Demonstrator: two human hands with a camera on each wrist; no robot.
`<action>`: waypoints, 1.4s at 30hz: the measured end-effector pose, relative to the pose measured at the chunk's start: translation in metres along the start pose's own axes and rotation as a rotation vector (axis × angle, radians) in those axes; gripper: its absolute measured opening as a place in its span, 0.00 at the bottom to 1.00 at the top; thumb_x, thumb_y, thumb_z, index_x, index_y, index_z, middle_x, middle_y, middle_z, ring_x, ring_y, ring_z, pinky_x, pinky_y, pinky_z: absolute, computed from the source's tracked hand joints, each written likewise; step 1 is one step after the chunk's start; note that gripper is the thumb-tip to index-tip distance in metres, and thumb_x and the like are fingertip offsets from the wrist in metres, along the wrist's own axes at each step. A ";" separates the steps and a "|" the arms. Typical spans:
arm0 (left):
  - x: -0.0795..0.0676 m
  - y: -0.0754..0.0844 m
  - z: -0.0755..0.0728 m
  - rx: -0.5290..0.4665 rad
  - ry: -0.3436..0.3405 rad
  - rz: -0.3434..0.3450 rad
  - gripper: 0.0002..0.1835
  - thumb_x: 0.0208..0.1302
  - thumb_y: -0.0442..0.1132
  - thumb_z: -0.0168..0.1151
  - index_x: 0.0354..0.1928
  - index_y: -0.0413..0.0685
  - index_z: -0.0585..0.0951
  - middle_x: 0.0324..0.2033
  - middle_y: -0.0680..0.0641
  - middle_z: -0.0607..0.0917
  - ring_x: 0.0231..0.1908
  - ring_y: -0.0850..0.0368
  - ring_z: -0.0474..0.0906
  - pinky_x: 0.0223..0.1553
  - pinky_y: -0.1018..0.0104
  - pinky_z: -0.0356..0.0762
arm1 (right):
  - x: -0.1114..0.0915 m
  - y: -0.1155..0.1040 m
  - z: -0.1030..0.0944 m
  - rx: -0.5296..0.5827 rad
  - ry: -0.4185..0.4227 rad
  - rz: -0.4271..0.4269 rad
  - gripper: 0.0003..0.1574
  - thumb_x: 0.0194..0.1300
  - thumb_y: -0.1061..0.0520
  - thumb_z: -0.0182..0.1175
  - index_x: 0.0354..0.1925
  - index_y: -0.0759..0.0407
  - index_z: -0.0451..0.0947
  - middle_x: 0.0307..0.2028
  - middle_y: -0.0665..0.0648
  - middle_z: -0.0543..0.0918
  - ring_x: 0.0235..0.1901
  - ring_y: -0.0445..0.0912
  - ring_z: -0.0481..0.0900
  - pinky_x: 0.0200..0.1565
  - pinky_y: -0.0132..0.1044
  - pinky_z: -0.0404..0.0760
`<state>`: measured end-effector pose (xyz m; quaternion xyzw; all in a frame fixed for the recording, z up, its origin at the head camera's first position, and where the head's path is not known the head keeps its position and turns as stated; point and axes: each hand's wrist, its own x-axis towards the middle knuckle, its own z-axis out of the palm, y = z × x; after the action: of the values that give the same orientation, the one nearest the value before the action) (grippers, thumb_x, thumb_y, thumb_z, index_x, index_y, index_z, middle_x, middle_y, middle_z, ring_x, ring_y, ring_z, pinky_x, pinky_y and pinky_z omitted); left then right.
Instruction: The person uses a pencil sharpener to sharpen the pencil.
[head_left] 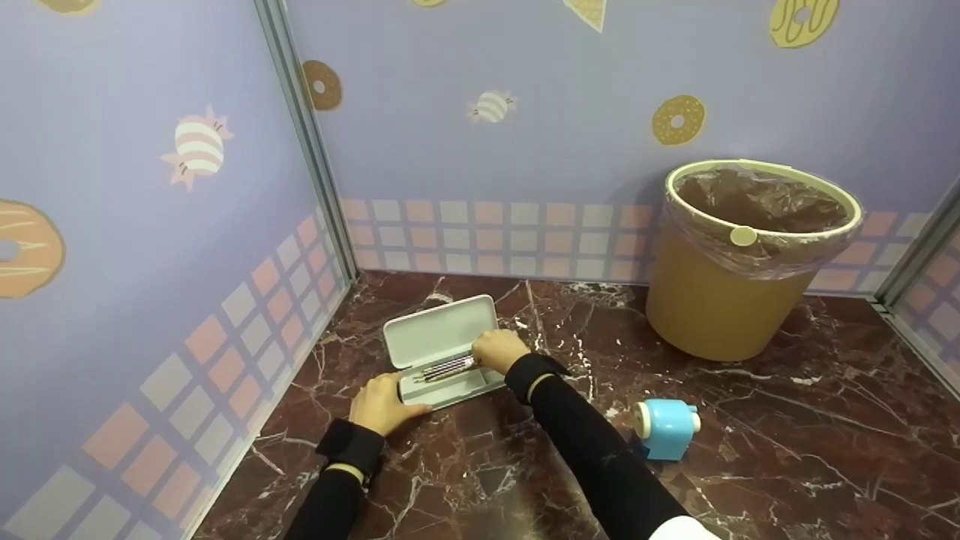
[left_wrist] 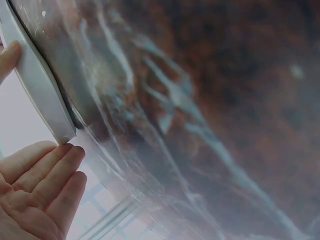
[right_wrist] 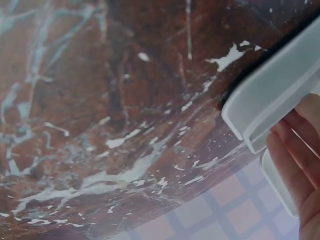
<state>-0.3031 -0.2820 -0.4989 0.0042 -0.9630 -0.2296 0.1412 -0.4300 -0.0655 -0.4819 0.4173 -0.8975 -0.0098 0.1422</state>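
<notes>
A pale grey pencil case (head_left: 446, 396) lies on the marbled surface with its hinged lid (head_left: 442, 331) raised. Several striped pencils (head_left: 448, 367) lie along its inside. My left hand (head_left: 379, 403) steadies the case's left end; in the left wrist view its fingers (left_wrist: 60, 175) are straight, tips at the corner, and the thumb touches the front wall. My right hand (head_left: 500, 350) is curled over the right end and pinches the pencils' ends, which it hides. In the right wrist view, its fingers (right_wrist: 290, 165) reach inside the case past the rim; the pencils do not show there.
A light blue pencil sharpener (head_left: 667, 429) with cream parts stands to the right of my right forearm. Behind it at the right is a tan bin (head_left: 720, 300) with a clear plastic liner. Patterned purple walls (head_left: 525, 142) enclose the surface at the back and sides.
</notes>
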 end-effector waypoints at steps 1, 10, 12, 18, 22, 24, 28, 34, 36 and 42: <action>0.000 0.001 0.000 0.004 0.001 0.002 0.36 0.40 0.53 0.84 0.51 0.41 0.86 0.44 0.35 0.90 0.41 0.36 0.88 0.41 0.40 0.82 | 0.000 0.001 0.000 -0.002 -0.001 0.001 0.07 0.52 0.64 0.68 0.20 0.57 0.85 0.28 0.56 0.91 0.28 0.53 0.88 0.31 0.47 0.85; 0.000 0.008 0.002 0.010 -0.005 0.003 0.35 0.40 0.53 0.84 0.51 0.41 0.87 0.43 0.35 0.90 0.40 0.35 0.88 0.40 0.40 0.82 | -0.006 0.002 -0.001 -0.024 0.005 0.037 0.06 0.49 0.63 0.69 0.19 0.57 0.83 0.29 0.55 0.91 0.27 0.52 0.88 0.30 0.46 0.85; -0.001 0.009 0.003 0.013 -0.007 0.001 0.35 0.40 0.53 0.84 0.50 0.41 0.87 0.43 0.35 0.90 0.40 0.35 0.88 0.40 0.40 0.82 | -0.007 0.002 -0.001 -0.030 -0.004 0.039 0.05 0.49 0.62 0.70 0.20 0.57 0.84 0.29 0.55 0.91 0.27 0.51 0.88 0.29 0.46 0.85; -0.004 0.009 0.005 0.006 -0.014 0.001 0.35 0.40 0.53 0.84 0.50 0.42 0.87 0.42 0.35 0.90 0.39 0.36 0.88 0.40 0.40 0.82 | -0.012 0.001 -0.002 -0.006 -0.030 0.062 0.05 0.49 0.62 0.71 0.21 0.58 0.84 0.30 0.55 0.91 0.28 0.51 0.88 0.28 0.46 0.84; -0.005 0.009 0.005 -0.004 -0.012 0.016 0.34 0.40 0.53 0.84 0.49 0.40 0.87 0.42 0.35 0.90 0.39 0.36 0.88 0.40 0.40 0.81 | -0.016 0.002 0.001 -0.031 0.012 0.048 0.04 0.52 0.63 0.69 0.23 0.57 0.85 0.29 0.55 0.91 0.28 0.50 0.88 0.28 0.45 0.85; -0.005 0.009 0.005 -0.003 -0.016 0.019 0.34 0.40 0.53 0.84 0.49 0.40 0.87 0.42 0.35 0.90 0.39 0.36 0.88 0.40 0.40 0.81 | -0.018 0.002 0.002 -0.044 0.036 0.036 0.04 0.54 0.63 0.68 0.23 0.57 0.85 0.28 0.55 0.91 0.27 0.50 0.88 0.28 0.45 0.85; -0.007 0.008 0.004 0.009 -0.026 0.021 0.35 0.40 0.53 0.84 0.51 0.40 0.86 0.42 0.34 0.90 0.39 0.35 0.88 0.40 0.40 0.81 | -0.023 0.005 -0.002 -0.029 0.055 0.034 0.04 0.56 0.62 0.68 0.25 0.59 0.85 0.28 0.56 0.90 0.28 0.51 0.88 0.31 0.45 0.86; -0.007 0.007 0.000 0.020 -0.020 0.011 0.35 0.42 0.51 0.83 0.51 0.38 0.85 0.44 0.33 0.89 0.41 0.33 0.87 0.42 0.38 0.81 | -0.033 0.015 -0.016 0.078 0.073 0.057 0.02 0.55 0.64 0.68 0.26 0.60 0.85 0.29 0.60 0.90 0.30 0.56 0.88 0.36 0.49 0.85; -0.007 0.007 -0.001 0.024 -0.002 0.020 0.35 0.42 0.50 0.83 0.51 0.37 0.84 0.44 0.33 0.89 0.42 0.33 0.87 0.42 0.38 0.81 | -0.037 0.018 -0.023 0.103 0.070 0.059 0.02 0.55 0.64 0.69 0.27 0.59 0.86 0.30 0.60 0.90 0.32 0.57 0.88 0.37 0.50 0.85; -0.006 0.017 -0.002 0.046 0.093 0.094 0.38 0.44 0.47 0.83 0.55 0.31 0.81 0.50 0.31 0.87 0.47 0.32 0.86 0.47 0.39 0.82 | -0.058 0.030 -0.050 0.171 0.013 0.059 0.06 0.58 0.62 0.69 0.26 0.63 0.84 0.28 0.61 0.89 0.31 0.59 0.87 0.36 0.53 0.84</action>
<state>-0.2958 -0.2674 -0.4919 -0.0270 -0.9595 -0.2002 0.1962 -0.4033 0.0029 -0.4441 0.4014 -0.9060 0.0736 0.1121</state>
